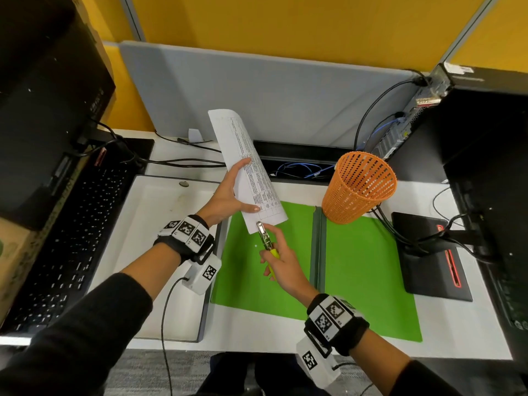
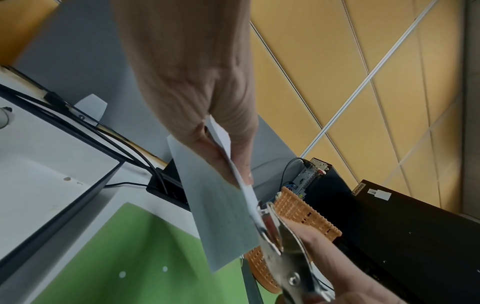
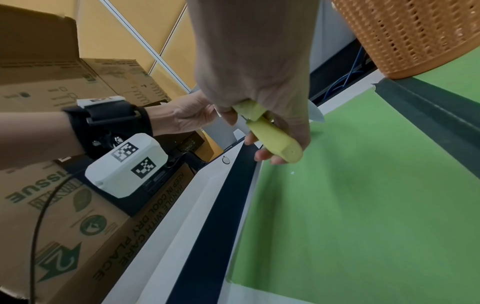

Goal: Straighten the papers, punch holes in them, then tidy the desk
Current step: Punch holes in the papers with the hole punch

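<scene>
Papers (image 1: 248, 167) up off the desk, pinched in left hand (image 1: 225, 195), thumb on top. Hole punch (image 1: 264, 237) clamped on bottom edge, right hand (image 1: 281, 265) wrapped round yellow handles. Green folder (image 1: 368, 267) underneath, orange basket (image 1: 358, 187) nearby.

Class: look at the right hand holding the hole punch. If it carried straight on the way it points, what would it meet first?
The right hand points its hole punch at the papers held by the left hand. The punch's head is already at their near edge, so the papers come first.
</scene>
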A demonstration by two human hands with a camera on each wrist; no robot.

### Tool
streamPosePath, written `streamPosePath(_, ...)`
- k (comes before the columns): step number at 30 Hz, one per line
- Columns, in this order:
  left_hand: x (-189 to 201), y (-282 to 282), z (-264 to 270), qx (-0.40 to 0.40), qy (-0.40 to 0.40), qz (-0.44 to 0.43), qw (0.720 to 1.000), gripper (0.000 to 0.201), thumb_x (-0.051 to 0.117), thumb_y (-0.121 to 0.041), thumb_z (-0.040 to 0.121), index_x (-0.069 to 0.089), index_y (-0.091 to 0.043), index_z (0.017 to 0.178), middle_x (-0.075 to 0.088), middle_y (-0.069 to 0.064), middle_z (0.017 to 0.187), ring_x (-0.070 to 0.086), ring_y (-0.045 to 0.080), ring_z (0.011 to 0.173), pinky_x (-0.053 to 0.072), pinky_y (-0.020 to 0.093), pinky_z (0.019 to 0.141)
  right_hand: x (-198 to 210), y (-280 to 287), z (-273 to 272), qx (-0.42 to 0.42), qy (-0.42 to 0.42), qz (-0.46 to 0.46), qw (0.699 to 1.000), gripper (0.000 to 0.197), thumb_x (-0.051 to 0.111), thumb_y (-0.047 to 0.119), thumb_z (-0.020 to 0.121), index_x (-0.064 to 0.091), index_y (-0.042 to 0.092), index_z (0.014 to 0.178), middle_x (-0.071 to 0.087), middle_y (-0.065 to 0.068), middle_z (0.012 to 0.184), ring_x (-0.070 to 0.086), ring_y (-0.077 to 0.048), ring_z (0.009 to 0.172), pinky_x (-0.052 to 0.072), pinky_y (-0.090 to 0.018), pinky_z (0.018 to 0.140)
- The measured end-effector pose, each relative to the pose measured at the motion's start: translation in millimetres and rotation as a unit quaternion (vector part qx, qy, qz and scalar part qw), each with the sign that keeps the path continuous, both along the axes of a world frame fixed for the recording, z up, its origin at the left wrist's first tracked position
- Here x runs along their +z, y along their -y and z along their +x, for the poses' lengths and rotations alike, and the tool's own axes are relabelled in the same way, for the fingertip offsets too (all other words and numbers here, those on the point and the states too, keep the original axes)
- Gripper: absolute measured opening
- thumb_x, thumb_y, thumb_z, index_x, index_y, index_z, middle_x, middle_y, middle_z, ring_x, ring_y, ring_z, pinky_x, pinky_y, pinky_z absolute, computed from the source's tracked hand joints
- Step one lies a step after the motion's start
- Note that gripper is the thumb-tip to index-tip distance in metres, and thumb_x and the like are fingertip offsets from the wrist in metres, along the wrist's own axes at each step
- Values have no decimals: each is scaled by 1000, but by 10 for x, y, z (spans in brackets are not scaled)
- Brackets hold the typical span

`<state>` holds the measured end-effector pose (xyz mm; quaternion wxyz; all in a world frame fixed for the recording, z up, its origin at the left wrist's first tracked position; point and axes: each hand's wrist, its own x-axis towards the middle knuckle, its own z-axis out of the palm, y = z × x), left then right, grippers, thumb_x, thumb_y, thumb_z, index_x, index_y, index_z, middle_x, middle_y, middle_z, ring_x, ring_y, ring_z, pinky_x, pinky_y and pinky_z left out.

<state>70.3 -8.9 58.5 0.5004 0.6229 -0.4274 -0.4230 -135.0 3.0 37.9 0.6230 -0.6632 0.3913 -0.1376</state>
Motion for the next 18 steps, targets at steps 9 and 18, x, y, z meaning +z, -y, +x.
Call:
streamPosePath(9,-26,-9,20,-4,-11,9,1000,107,80,13,63,24,-22,147,28,-7,144,31,12,132,38,34,107,-7,11,-1,-13,0,25,1000,56,49,5,90,29,38,131,56,-6,94,54,3,53,41,-14,42)
streamPosePath(18,-85,-93,111,98,-75,37,992,63,75,7,73,52,-14,127,45,5,136,52,25,120,57,39,85,27,121,-62,-52,-6,33,998,62,50,3,88,20,39,128,59,-5,98,56,-4,51,42,-21,41)
